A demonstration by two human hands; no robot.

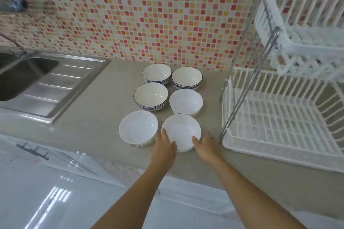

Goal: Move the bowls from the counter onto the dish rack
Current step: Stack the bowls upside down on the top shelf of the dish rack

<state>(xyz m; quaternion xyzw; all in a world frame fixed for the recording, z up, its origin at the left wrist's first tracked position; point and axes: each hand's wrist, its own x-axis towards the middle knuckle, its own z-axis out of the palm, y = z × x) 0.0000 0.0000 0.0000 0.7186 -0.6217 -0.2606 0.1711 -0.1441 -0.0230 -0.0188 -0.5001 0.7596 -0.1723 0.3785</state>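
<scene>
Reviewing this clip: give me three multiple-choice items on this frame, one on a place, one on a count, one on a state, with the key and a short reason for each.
1. Where is the dish rack relative to the bowls?
A. To their right
B. To their left
C. Inside the sink

2. How many bowls stand on the counter?
A. Four
B. Six
C. Eight

3. What are the hands doing?
A. Both rest in the rack
B. Both cup the nearest white bowl
C. Each lifts a separate bowl

Key: 1 A, the rack stands right of the group. 2 B, two columns of three. 3 B, the left hand and right hand flank that bowl; contact looks light.
</scene>
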